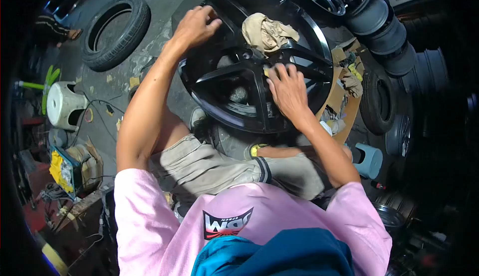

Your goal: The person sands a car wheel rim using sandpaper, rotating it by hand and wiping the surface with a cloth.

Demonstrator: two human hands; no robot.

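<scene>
A large glossy black wheel rim (259, 91) lies in front of me, its spokes facing up. On its far left edge rests my left hand (198, 25), fingers curled; anything inside them is hidden. My right hand (288, 90) is over the spokes right of the hub, its fingers bent around a small yellowish piece (268, 71) that shows at the fingertips. A crumpled beige cloth (268, 32) lies on the far spokes, just beyond my right hand and touched by neither hand.
A tire (116, 32) lies on the floor at the upper left. Stacked rims (371, 16) stand at the upper right, with another tire (377, 101) below. A white stool (64, 105), a blue stool (367, 160) and a cardboard box (349, 111) flank me. A person's foot (75, 34) shows far left.
</scene>
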